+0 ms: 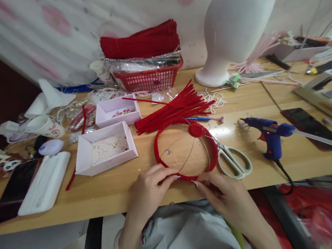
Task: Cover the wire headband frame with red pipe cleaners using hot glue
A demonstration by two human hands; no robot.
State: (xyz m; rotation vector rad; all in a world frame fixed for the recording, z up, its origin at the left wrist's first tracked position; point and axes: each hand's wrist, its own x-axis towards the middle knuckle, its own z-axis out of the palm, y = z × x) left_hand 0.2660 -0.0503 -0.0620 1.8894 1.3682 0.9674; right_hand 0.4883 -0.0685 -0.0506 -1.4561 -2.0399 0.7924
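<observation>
Fingers point(167, 172) of the left hand point(151, 184) and right hand point(225, 192) pinch closed on the near rim of a round, fuzzy red hoop point(214, 155) extending ahead; the thin dark wire point(189, 153) beyond them could snag, pulling it askew.

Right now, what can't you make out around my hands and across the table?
Head view, your right hand: what's under it, hidden by the hand itself.
Head view, foam head: top cut off by upper edge.
Head view, glue stick: far end cut off by right edge.
Head view, left paper cup: print too small to read.
</observation>
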